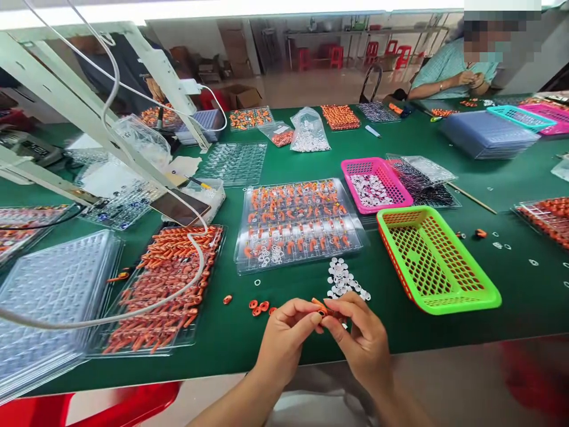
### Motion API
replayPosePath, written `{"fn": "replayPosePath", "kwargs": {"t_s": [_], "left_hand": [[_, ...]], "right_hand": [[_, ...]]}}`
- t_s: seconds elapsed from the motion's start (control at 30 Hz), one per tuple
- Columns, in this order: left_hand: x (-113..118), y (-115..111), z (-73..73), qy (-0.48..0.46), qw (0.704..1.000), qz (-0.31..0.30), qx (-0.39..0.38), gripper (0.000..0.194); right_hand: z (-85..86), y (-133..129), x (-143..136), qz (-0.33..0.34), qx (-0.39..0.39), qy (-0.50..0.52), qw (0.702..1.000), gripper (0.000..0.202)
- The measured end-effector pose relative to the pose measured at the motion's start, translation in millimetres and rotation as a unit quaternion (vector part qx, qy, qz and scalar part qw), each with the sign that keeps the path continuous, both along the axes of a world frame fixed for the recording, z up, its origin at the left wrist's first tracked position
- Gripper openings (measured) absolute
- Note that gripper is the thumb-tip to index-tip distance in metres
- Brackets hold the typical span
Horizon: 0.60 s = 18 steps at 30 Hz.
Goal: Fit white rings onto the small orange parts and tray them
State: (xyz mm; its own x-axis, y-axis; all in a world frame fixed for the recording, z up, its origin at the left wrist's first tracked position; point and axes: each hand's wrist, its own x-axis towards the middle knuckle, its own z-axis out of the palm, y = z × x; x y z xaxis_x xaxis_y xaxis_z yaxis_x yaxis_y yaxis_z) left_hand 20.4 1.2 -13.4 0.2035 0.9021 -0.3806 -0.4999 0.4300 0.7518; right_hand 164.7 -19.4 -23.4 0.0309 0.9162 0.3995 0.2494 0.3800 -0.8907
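Note:
Near the table's front edge, both hands meet around a small orange part with a dark round opening [322, 311]. My left hand [288, 332] pinches it between thumb and forefinger. From the other side, the fingertips of my right hand [361, 332] also grip it. The fingers partly cover the part, so its full shape is hidden. Just beyond my right hand lies a loose pile of white discs [340, 277]. Several orange rings [259, 307] rest left of my left hand. Farther back is a clear tray [302, 222] with rows of orange curved pieces and white rings.
Right of the discs stands a green basket [462, 301], with a pink basket [377, 204] of white pieces behind it. At left are a tray of orange parts [164, 290], stacked clear trays [48, 290] and a hanging white cable [201, 255]. A co-worker [444, 68] sits across the table.

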Motion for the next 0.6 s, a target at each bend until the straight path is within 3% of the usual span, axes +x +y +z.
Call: {"fn": "replayPosePath", "kwargs": {"t_s": [0.17,0.3,0.6], "left_hand": [[1.2,-1.9,1.2,-0.012,0.999,0.024,-0.021,0.015],[4.8,-4.2,1.8,-0.034,0.999,0.031,-0.03,0.016],[9.2,-4.1,-11.4,-0.086,0.995,0.041,-0.011,0.02]], "right_hand": [[-2.4,-0.1,-0.1,0.003,0.057,-0.056,0.997,0.038],[-1.4,-0.4,1.8,0.007,0.043,-0.087,0.995,0.03],[-14.6,5.0,16.0,-0.011,0.128,-0.188,0.974,0.019]]}}
